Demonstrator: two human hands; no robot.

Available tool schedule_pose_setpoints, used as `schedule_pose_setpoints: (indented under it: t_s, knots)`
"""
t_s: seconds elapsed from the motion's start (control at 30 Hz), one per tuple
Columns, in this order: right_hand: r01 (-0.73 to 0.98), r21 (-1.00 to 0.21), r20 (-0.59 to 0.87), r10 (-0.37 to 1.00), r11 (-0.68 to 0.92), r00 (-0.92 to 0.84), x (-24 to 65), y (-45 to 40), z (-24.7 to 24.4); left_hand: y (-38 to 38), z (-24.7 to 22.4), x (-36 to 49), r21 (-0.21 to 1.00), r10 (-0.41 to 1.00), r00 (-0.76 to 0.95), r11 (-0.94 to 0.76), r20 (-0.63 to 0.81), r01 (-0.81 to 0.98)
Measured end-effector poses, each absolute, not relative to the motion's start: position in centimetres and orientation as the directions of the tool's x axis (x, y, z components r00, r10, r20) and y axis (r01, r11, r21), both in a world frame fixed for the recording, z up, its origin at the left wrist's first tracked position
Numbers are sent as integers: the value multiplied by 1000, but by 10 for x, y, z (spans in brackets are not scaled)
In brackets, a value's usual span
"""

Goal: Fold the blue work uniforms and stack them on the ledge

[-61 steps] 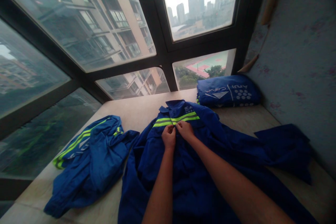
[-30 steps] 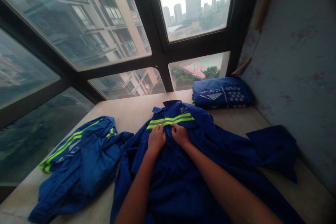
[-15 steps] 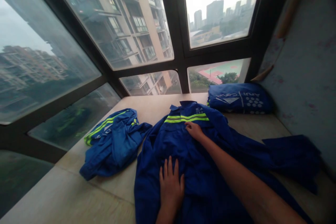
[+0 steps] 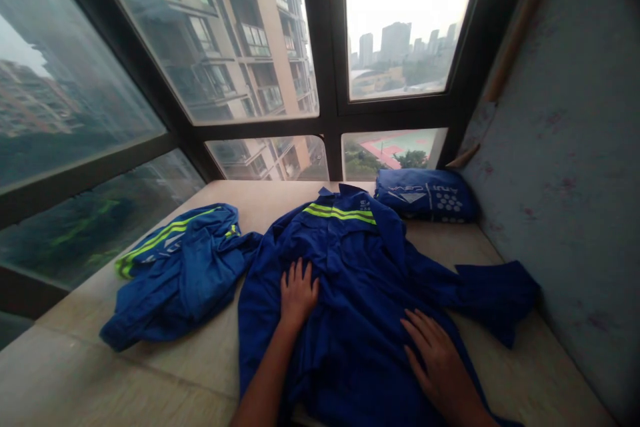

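A dark blue work jacket [image 4: 350, 280] with a yellow-green and grey chest stripe lies spread out in front of me, collar toward the window. My left hand [image 4: 299, 293] rests on its front left of the middle, fingers spread and palm down. Lower on the right side, my right hand [image 4: 434, 350] is over the cloth with fingers stretched out, holding nothing. The jacket's right-side sleeve [image 4: 495, 293] reaches out toward the wall, its end folded over. The lower edge of the jacket runs out of view at the bottom.
A second crumpled blue garment [image 4: 185, 273] with yellow-green stripes lies at the left. A folded blue bundle [image 4: 427, 197] with white print stands against the window at the back right. The pale ledge [image 4: 170, 390] is bounded by window frames and a patterned wall [image 4: 560, 200].
My right hand has left the chest stripe and come back down to the jacket's lower right, its fingers opening. My left hand has slid farther up the jacket. The view has shifted right.
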State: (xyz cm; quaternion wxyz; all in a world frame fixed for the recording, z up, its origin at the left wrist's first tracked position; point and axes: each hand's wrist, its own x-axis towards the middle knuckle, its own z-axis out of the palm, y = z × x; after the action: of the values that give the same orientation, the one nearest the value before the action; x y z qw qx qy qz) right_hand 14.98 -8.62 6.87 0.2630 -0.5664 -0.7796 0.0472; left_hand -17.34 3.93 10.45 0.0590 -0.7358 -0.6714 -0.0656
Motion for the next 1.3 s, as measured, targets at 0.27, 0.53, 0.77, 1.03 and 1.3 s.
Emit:
schedule_pose_setpoints:
  t_s: [0.27, 0.53, 0.77, 1.03, 1.3]
  knots:
    - [876, -297, 255, 916, 379, -310, 188, -36, 77, 49, 113, -198, 22, 965, 240, -244, 103, 970]
    - [830, -338, 345, 879, 444, -330, 203, -41, 92, -19, 145, -242, -73, 850, 442, -441, 286, 895]
    - [673, -406, 384, 784, 618, -488, 124, -107, 116, -118, 150, -182, 82, 826, 476, -520, 300, 850]
    - [714, -355, 378, 791, 604, -481, 84, -105, 103, -111, 134, -140, 23, 852, 497, -507, 166, 861]
    - [569, -571, 417, 806, 592, -421, 96, -111, 149, -121, 172, -146, 189, 853, 425, -491, 304, 850]
